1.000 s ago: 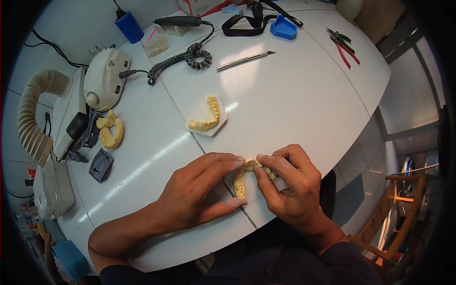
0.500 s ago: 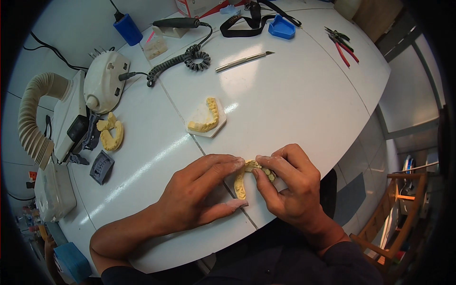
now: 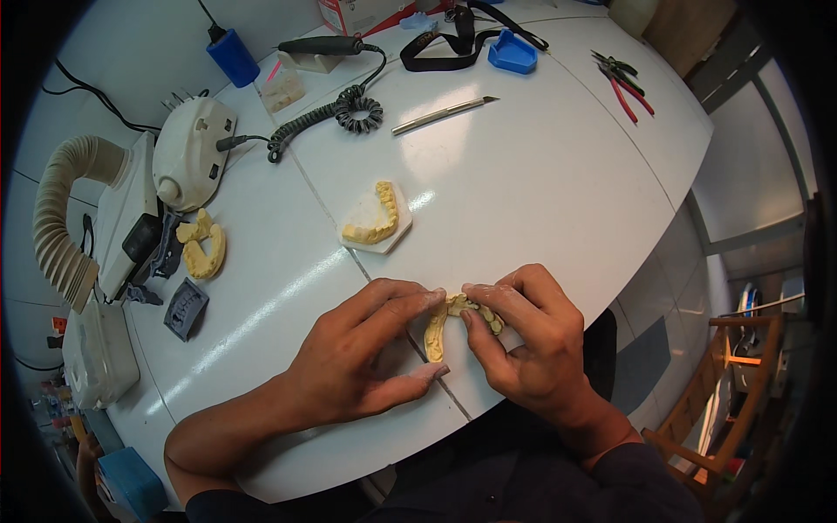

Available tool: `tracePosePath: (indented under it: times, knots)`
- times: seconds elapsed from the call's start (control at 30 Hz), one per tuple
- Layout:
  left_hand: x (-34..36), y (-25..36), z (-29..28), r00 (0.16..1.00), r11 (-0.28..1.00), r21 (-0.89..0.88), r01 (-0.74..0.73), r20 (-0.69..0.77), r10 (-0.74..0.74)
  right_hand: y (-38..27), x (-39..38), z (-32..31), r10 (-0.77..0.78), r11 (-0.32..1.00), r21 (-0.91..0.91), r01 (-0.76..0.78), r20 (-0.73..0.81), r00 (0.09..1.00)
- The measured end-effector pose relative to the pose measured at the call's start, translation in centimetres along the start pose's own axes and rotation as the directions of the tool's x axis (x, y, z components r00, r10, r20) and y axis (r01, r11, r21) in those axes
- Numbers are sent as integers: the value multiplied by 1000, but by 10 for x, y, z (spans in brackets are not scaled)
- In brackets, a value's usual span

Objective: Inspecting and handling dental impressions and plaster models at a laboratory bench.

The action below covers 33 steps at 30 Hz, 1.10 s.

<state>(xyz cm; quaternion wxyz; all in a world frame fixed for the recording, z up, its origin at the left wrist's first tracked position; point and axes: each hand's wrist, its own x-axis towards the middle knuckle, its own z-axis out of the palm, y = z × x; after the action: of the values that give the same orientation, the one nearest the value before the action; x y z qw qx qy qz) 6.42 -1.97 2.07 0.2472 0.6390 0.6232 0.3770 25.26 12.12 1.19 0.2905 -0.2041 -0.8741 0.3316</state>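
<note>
Over the near part of the table, both my hands are on a pale yellow horseshoe-shaped dental cast (image 3: 435, 338). My left hand (image 3: 362, 344) spans its left limb, fingertips at the top of the arch and thumb by the lower end. My right hand (image 3: 532, 336) pinches the other limb between thumb and fingers, hiding part of it. Greyish-green teeth show under the right fingers. Farther off on the table lies a second yellow dental cast (image 3: 389, 209) on a white base.
A craft knife (image 3: 445, 115) lies beyond the casts. Red-handled pliers (image 3: 623, 85) are far right, near a blue tray (image 3: 513, 52) and black strap (image 3: 436, 63). On the left stand a white control box (image 3: 193, 152) with a corded handpiece (image 3: 321, 44), a ribbed hose (image 3: 57, 209), and more dental pieces (image 3: 186, 309).
The cast and my right hand's fingertips have shifted slightly left. Both hands keep nearly the same grip on it.
</note>
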Motion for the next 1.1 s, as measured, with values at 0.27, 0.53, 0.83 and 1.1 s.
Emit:
tracePosePath:
  times: [0.27,0.53,0.83,1.1]
  knots:
    - [2,2,-2,1000,1000,-22,2,11,-2,0,-1,-1,-8,1000,-5,8,-12,1000]
    - [1,-1,-6,996,990,-119,-80,-52,74,-9,4,-3,21,999,48,-21,-14,1000]
    - [-2,-17,-1,996,883,-469,-35,-87,-7,-6,15,9,-83,989,123,82,-4,997]
    - [-7,-16,5,959,805,-593,22,-216,-185,-7,17,1,-51,947,319,22,81,995]
